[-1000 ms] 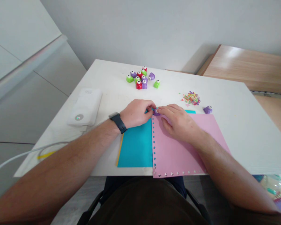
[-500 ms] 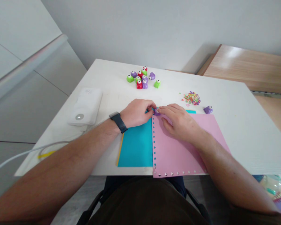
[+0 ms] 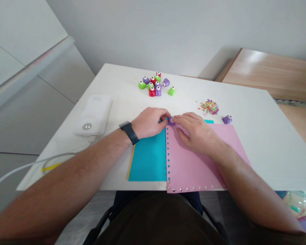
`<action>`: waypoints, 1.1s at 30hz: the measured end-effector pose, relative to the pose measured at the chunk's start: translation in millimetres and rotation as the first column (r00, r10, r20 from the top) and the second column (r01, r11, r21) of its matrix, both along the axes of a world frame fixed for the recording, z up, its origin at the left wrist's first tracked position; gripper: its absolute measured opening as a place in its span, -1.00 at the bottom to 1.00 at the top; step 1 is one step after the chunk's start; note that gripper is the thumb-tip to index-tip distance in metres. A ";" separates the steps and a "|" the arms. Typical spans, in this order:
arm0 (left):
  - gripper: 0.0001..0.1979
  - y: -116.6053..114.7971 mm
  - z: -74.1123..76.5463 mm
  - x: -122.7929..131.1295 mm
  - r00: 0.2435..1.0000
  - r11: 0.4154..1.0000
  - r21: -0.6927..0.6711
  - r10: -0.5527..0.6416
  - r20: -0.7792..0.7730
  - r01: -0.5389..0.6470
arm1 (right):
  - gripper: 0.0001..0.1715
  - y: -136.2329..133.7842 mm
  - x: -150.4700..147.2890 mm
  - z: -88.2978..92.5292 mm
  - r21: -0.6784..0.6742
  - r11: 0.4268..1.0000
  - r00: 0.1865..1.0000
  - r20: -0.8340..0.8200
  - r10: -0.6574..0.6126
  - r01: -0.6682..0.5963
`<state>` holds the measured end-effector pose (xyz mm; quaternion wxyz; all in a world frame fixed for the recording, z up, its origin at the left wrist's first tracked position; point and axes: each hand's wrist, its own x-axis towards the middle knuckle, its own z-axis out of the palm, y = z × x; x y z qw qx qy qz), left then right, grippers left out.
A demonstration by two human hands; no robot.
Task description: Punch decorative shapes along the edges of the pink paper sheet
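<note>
A purple craft punch [image 3: 171,121] sits at the far left corner of a pink sheet of paper [image 3: 206,156]. My right hand [image 3: 193,131] has its fingertips on the punch, its thumb lower over the pink sheet. My left hand [image 3: 153,120], with a dark watch on the wrist, pinches at the sheet's corner just left of the punch. Star-shaped holes run down the sheet's left edge, and small cut-outs line its near edge. Beneath the pink sheet lies blue paper [image 3: 148,160], with a yellow edge showing at its left.
Several green, red and purple punches [image 3: 155,85] stand grouped at the back. Another purple punch [image 3: 227,119] lies to the right, near a pile of coloured paper bits [image 3: 210,107]. A white power bank [image 3: 94,115] with a cable [image 3: 28,166] is on the left.
Both hands and the punch hold nearly the same place at the sheet's corner. The whole view has shifted very slightly.
</note>
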<state>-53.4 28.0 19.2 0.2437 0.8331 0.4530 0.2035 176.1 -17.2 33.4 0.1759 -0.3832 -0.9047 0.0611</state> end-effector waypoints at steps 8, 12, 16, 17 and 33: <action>-0.71 -0.6 -0.1 0.8 1.000 1.000 0.005 0.000 0.005 0.000 | -0.62 -0.7 -1.1 0.7 -0.012 1.000 1.000 0.003 -0.006 0.006; -0.71 -0.8 0.1 0.9 1.000 1.000 0.013 -0.005 0.004 0.005 | -0.60 -0.5 -0.5 0.1 -0.021 1.000 1.000 0.007 -0.008 0.008; -0.73 0.1 -0.9 1.0 1.000 0.999 0.046 -0.015 0.008 0.015 | -0.58 -0.7 0.2 -0.8 -0.018 1.000 1.000 0.003 -0.003 0.003; -0.72 0.6 -1.5 1.1 1.000 0.997 0.072 -0.017 0.012 0.017 | -0.57 -0.9 0.3 -1.1 -0.015 1.000 1.000 -0.003 -0.001 0.001; -0.59 -0.7 2.8 1.5 0.965 0.893 0.365 -0.249 -0.085 0.262 | -0.64 -1.7 -2.3 0.3 -0.010 1.000 0.999 0.042 -0.008 0.008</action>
